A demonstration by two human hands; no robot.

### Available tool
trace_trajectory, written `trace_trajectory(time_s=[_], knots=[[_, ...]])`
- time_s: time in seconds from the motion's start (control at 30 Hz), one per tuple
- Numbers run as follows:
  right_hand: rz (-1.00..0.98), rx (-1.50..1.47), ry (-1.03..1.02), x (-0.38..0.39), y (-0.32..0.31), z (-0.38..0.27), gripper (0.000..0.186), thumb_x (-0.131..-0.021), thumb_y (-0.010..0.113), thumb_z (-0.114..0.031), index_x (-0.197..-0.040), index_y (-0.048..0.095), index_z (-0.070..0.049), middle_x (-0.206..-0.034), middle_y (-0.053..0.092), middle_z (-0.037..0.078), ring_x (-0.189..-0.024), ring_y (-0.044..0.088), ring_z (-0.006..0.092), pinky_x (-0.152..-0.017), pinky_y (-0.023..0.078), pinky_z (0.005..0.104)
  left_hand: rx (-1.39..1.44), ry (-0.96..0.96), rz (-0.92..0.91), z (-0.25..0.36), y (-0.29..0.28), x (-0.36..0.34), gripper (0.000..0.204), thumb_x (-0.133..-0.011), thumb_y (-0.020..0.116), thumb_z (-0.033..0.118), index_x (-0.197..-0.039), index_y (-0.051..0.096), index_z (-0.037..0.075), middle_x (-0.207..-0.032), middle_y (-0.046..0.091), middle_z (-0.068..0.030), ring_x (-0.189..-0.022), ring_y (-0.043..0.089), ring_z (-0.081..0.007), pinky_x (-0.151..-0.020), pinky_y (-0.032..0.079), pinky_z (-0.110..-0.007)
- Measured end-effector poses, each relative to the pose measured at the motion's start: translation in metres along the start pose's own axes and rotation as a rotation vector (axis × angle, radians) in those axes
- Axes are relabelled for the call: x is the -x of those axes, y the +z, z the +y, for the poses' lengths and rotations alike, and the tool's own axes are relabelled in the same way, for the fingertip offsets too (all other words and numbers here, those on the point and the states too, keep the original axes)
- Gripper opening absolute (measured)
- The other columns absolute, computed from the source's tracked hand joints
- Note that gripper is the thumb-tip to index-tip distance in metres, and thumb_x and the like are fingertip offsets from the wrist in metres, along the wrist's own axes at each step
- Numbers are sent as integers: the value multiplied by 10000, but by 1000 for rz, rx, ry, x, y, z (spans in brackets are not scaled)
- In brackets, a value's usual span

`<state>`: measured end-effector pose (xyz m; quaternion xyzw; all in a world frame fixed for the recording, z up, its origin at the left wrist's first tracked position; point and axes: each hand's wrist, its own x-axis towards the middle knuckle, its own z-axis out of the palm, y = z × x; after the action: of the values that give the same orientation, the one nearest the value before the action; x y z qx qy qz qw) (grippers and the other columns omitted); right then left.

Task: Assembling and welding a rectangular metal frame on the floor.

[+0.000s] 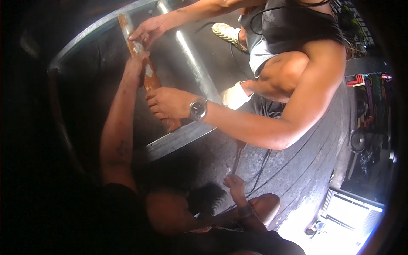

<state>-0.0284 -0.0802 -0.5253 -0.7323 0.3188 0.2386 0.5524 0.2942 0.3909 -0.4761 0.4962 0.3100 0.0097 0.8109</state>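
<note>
My left arm reaches up to a reddish-brown bar (149,74) with pale, silvery patches. My left hand (137,66) is closed around it near its middle. The bar slants across a grey metal frame (180,140), its lower end close to the near rail. A co-worker on the right has both hands on the same bar: one hand (148,32) above mine, the other, below a wrist watch (198,109), near the lower end. Low in the middle, my right hand (235,187) is by my bent knee, fingers curled at a thin dark thing (237,159) I cannot make out.
A round metal tube (193,59) crosses the frame beside the bar. The co-worker crouches just right of the frame, a pale shoe (225,34) on the floor. Dark cables (272,170) run over the grey floor. At lower right is a bright opening (348,212).
</note>
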Motion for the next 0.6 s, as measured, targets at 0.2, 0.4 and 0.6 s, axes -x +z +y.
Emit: trace_trajectory(time_s=[0.2,0.4,0.6], knots=[[15,-17,-61,1,-9,-3,244,-875,611,-126,-1018,585,71,-867,645,125,-770,639,183,-689,542,292,25,-12,-23,-3,1,4,390,-785,644,188,-1100,476,31,-811,509,-84,-667,538,-208,-564,454,-367],[43,-13,-28,4,-11,2,245,-878,611,-138,-1015,584,64,-884,640,118,-794,630,174,-681,535,290,36,3,-22,-6,-1,-1,376,-780,656,204,-1070,495,25,-798,516,-88,-650,542,-216,-564,458,-372],[24,-42,-64,4,-13,8,263,-885,610,-162,-1016,579,64,-859,635,120,-747,626,177,-684,523,291,-38,-38,19,-8,-3,-8,329,-785,660,248,-1004,535,37,-773,530,-67,-656,538,-205,-595,455,-357]])
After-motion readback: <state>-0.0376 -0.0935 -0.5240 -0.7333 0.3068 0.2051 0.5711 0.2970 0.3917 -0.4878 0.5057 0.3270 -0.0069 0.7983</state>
